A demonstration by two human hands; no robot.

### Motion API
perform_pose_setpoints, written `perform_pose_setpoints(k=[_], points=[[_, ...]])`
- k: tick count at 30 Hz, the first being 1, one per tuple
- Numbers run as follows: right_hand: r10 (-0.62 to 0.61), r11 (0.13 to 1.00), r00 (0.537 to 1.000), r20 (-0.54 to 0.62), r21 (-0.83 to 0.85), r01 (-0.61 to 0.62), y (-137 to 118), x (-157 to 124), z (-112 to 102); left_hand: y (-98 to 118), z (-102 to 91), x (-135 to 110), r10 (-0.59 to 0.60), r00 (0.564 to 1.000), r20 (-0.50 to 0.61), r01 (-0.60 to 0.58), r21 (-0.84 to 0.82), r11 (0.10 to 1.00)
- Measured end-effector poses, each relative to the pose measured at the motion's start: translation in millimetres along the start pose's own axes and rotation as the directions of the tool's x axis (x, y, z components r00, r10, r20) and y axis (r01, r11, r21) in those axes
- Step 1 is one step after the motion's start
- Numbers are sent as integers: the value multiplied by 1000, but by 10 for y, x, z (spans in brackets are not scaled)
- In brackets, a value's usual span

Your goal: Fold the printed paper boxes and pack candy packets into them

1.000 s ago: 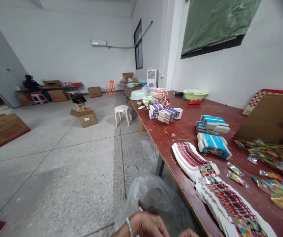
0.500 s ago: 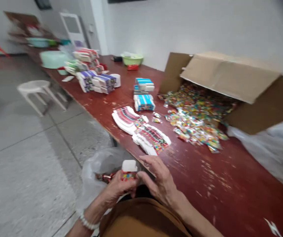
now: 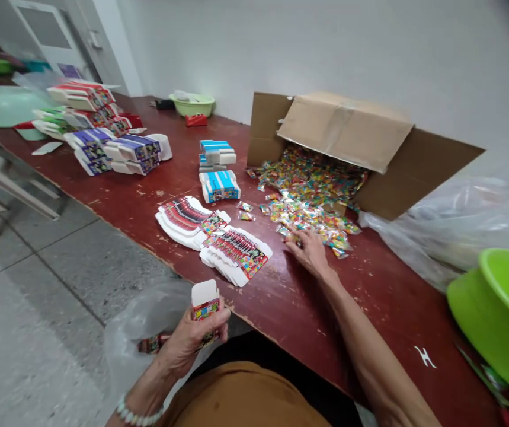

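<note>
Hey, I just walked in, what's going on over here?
A person is working at a long red wooden table. Their left hand grips a small printed carton, open at the top, beside a clear plastic bag. Their right hand reaches onto the edge of a heap of colourful wrapped packets spilling from a tipped cardboard box. Stacks of flattened printed cartons lie nearby on the table.

On the bench (image 3: 370, 332): one cardboard box (image 3: 343, 133), two blue-striped carton stacks (image 3: 218, 187), two flat printed carton stacks (image 3: 187, 222), two lime-green basins (image 3: 498, 320).
</note>
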State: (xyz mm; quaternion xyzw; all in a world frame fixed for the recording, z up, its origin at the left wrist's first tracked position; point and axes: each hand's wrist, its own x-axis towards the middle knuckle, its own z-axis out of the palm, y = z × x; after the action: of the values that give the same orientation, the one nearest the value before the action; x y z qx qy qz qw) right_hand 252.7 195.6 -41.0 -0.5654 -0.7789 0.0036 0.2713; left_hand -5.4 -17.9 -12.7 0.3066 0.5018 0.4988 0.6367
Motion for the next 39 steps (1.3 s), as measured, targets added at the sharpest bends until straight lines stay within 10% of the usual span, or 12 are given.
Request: perform_pose_setpoints(k=[10, 16, 22, 25, 31, 37, 39], points=[[21, 998, 1000, 9, 56, -21, -26, -83, -135, 1, 134, 62, -34, 999, 7, 34, 69, 997], [-102, 709, 988, 119, 705, -12, -657, -491, -531, -11, 194, 58, -57, 996, 67, 49, 117, 992], [-677, 587, 724, 135, 693, 420, -1159, -657, -855, 64, 332, -13, -204, 962, 183, 164, 214, 963], [-765, 548, 592, 253, 740, 391, -1170, -633, -927, 83, 376, -55, -233, 949, 214, 184, 223, 957], [-319, 491, 894, 316, 861, -129, -1159, -690, -736, 89, 390, -70, -142, 979, 146, 124, 128, 984], [-433, 589, 873, 226, 804, 84, -1326, -792, -780, 59, 429, -37, -73, 990, 118, 56, 144, 988], [-345, 515, 907, 242, 857, -33, -1326, -806, -780, 75, 435, -37, -67, 993, 93, 58, 92, 994]])
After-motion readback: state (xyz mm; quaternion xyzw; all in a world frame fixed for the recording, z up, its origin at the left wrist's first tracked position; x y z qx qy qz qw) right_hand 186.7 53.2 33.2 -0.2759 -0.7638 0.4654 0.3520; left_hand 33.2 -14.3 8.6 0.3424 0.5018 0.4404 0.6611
